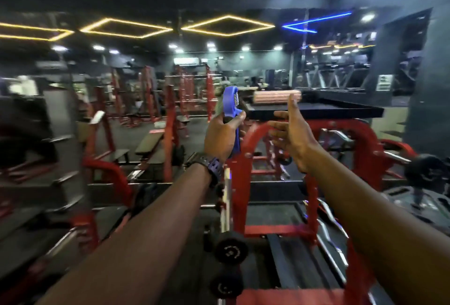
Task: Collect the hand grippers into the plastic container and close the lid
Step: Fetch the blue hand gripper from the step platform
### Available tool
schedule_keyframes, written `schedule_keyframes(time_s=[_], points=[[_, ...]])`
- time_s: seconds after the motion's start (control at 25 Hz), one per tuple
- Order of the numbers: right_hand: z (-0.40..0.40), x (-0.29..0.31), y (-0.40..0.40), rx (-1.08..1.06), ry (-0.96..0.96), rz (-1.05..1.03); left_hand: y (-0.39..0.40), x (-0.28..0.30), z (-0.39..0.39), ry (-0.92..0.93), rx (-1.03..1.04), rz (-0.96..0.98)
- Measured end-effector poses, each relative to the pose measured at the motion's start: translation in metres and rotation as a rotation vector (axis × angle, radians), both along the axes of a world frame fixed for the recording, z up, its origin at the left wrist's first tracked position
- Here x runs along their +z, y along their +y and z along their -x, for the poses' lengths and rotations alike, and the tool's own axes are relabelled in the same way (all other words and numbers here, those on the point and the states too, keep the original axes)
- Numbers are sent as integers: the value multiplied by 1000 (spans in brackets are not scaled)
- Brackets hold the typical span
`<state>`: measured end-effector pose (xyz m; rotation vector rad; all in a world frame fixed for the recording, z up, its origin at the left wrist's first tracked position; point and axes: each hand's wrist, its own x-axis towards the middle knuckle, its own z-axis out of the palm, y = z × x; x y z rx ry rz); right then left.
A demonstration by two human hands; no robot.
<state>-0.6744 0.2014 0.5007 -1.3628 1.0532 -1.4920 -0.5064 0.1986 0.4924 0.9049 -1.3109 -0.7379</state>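
Note:
My left hand (222, 137) is raised at the middle of the view and shut on a blue hand gripper (231, 104) with a metal spring at its top. The gripper stands upright, its spring end above my fingers. My right hand (292, 134) is lifted beside it, open, fingers spread, holding nothing. A dark watch (207, 165) sits on my left wrist. No plastic container shows in the view.
A black flat platform (316, 109) stands just behind my hands, with a pink ribbed roller (276, 97) lying on it. A red rack (253, 182) holding barbells (227, 207) stands below my arms. Red gym machines and benches fill the left and far background.

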Motion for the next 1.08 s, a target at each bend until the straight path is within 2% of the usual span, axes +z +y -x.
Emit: schedule_keyframes(time_s=[0.28,0.6,0.84,1.08], points=[[-248,16,35,430,72,23,100,3,-247,47,376,3],[-562,-6,173,898,72,-46,302,-12,-533,-12,878,19],[-722,-19,262,1129,80,-79,431,-18,-659,26,1108,11],[-855,-56,316,1314,132,-97,478,-70,-757,75,1313,-88]])
